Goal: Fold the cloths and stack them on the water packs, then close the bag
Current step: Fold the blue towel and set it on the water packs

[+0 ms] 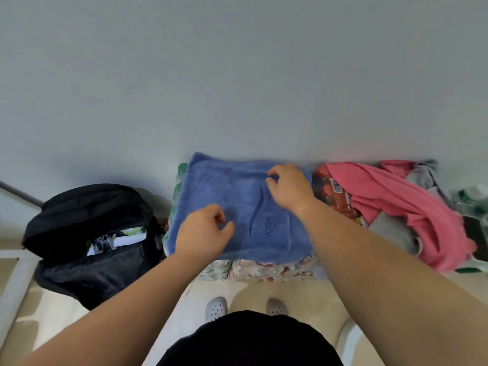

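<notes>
Blue cloth (pixel 232 196) lies flat over the water packs (pixel 181 170), hiding all but green caps at its 9 o'clock edge. Right hand (pixel 289 186) pinches a ridge of it near 12 o'clock. Left hand (pixel 204 231) is curled over it toward 7 o'clock; grip unclear. Embossed lettering, part-covered by the right wrist, is unreadable. Black bag (pixel 87 233) gapes open at 9 o'clock.

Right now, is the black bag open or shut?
Open: the black bag gapes along its top, and white and green items inside show through the gap.
</notes>
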